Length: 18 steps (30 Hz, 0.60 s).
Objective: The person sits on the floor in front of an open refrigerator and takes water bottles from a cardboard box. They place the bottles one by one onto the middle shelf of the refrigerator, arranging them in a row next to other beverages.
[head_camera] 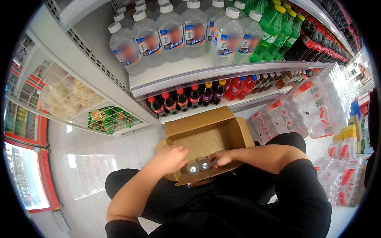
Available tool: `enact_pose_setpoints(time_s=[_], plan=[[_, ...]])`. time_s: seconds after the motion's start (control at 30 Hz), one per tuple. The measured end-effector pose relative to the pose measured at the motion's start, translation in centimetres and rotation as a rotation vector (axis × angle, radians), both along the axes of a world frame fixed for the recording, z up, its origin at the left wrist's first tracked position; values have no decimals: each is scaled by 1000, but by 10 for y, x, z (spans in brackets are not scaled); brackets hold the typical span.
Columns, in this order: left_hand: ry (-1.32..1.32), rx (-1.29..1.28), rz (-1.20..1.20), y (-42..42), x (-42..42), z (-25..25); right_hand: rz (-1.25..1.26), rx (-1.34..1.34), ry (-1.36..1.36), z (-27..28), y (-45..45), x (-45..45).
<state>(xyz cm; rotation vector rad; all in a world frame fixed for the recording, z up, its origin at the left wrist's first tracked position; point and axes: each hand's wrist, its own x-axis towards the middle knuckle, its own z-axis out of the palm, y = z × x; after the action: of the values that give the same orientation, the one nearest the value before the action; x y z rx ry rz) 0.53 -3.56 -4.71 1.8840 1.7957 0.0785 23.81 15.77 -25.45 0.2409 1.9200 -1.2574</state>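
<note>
An unsealed cardboard box (pixel 202 145) with its flaps folded out sits between my knees. Two dark bottles with white-marked round caps (pixel 198 166) stand side by side against the box wall nearest me; the rest of the visible box floor is bare cardboard. My left hand (pixel 174 157) reaches over the box's left side, fingers bent, close to the left bottle. Inside the box, my right hand (pixel 221 158) has its fingers curled just right of the other bottle. Whether either hand grips anything is hidden by the fingers.
Ahead is a shelf (pixel 184 74) of clear bottles (pixel 171 29) and green bottles (pixel 272 32), with cola bottles (pixel 182 99) on the level below. Shrink-wrapped bottle packs (pixel 297 107) stack at right. A wire rack (pixel 74 95) with bagged goods and a lit cooler (pixel 25 175) are at left.
</note>
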Motion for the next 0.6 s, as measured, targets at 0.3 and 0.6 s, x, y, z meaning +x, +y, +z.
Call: enact_pose_setpoints(time_s=[0.3,0.6], plan=[[-62,-120,52,3,5,-11,-220,-79,-260,38,-1,-21],[-188,-87,53,3,15,-26,-74,-18,-164,179,-11,-38]])
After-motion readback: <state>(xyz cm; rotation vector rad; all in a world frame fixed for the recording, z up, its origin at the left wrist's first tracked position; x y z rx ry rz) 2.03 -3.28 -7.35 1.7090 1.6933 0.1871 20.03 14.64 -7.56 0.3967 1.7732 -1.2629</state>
